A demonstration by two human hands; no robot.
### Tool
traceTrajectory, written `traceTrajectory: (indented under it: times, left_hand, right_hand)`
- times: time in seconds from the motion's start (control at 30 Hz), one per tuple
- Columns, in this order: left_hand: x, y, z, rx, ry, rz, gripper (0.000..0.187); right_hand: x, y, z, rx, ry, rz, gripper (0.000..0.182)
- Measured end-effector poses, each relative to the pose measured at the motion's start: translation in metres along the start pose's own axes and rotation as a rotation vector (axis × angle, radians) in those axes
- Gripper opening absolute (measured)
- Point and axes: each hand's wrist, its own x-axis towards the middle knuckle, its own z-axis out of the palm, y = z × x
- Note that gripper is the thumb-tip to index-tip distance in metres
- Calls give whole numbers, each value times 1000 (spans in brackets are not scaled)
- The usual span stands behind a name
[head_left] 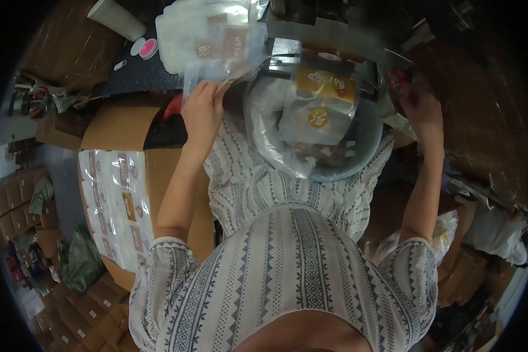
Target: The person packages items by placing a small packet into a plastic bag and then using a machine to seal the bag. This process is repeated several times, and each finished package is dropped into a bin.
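My left hand (204,111) is closed, its fingers pinching the lower edge of a clear printed plastic bag (236,47) at the top left of my lap. Beneath that bag lie stacked whitish pouches (179,35). Off to the right, my right hand (423,111) reaches forward beside the machine; its fingers are dark and smeared, close to a small red item (398,75). Between my hands, a clear pouch with a gold label (318,117) hangs at the machine's front (328,35), above a round basin (334,175) lined with clear plastic.
An open cardboard box (114,126) with rows of packed white pouches (114,199) stands at my left. A white cup (116,19) and a small pink-filled tub (149,48) sit on the dark table (138,79). Brown cartons (70,311) are stacked at lower left.
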Motion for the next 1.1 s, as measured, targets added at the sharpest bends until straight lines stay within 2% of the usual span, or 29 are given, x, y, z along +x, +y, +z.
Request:
traceTrajectory:
  times: [0.07, 0.1, 0.17, 0.2, 0.27, 0.3, 0.37, 0.4, 0.47, 0.5, 0.57, 0.6, 0.67, 0.8, 0.87, 0.9, 0.97, 1.0, 1.07, 1.1]
  left_hand:
    - [0, 31, -13, -80, 126, 52, 7]
    - [-1, 45, -17, -82, 118, 49, 7]
    - [3, 71, -22, -159, 81, 85, 8]
    - [5, 78, -25, -159, 85, 89, 8]
    - [6, 86, -29, -239, 35, 188, 8]
    - [6, 87, -26, -238, 34, 190, 8]
    - [2, 86, -15, -418, -169, 212, 10]
    - [1, 86, -8, -417, -168, 211, 10]
    - [5, 90, 9, -561, -390, 160, 11]
    - [13, 94, 14, -562, -387, 160, 11]
    - [31, 102, 24, -884, -775, -410, 16]
    - [39, 104, 32, -886, -775, -408, 16]
    - [49, 108, 46, -1365, -646, -671, 24]
    - [51, 114, 46, -1354, -628, -740, 27]
    - [46, 106, 50, -1382, -643, -670, 29]
    - [46, 101, 44, -1381, -645, -669, 29]
    - [46, 79, 24, -1086, -487, -438, 36]
    - [47, 64, 18, -1085, -484, -434, 36]
    - [42, 31, 13, -207, 30, -18, 48]
    - [36, 17, 16, -201, 30, -19, 48]
  right_hand:
    - [-12, -23, -13, 705, -33, -156, 18]
    - [-21, -40, -16, 704, -41, -151, 18]
    - [-31, -76, -22, 886, -44, -476, 21]
    - [-32, -85, -22, 885, -38, -477, 21]
    - [-34, -95, -20, 734, 115, -738, 21]
    - [-33, -95, -20, 735, 117, -737, 21]
    - [-32, -94, -17, 818, -99, -735, 24]
    - [-30, -93, -14, 819, -100, -736, 24]
    - [-25, -88, -5, 1016, -244, -497, 28]
    - [-22, -85, -1, 1014, -244, -500, 28]
    - [-17, -76, 4, 960, 23, -430, 31]
    - [-17, -69, 2, 958, 24, -430, 31]
    - [-22, -51, -7, 928, -24, -349, 33]
    - [-47, -12, -30, 915, -38, -239, 34]
    - [-53, 6, -42, 538, 96, -162, 25]
    - [-52, 19, -38, 538, 97, -160, 25]
    - [-53, 45, -23, -361, -77, 151, 29]
    - [-49, 56, -11, -359, -72, 151, 29]
    - [-33, 67, 14, -327, -133, 149, 33]
    - [-27, 59, 14, -322, -134, 144, 33]
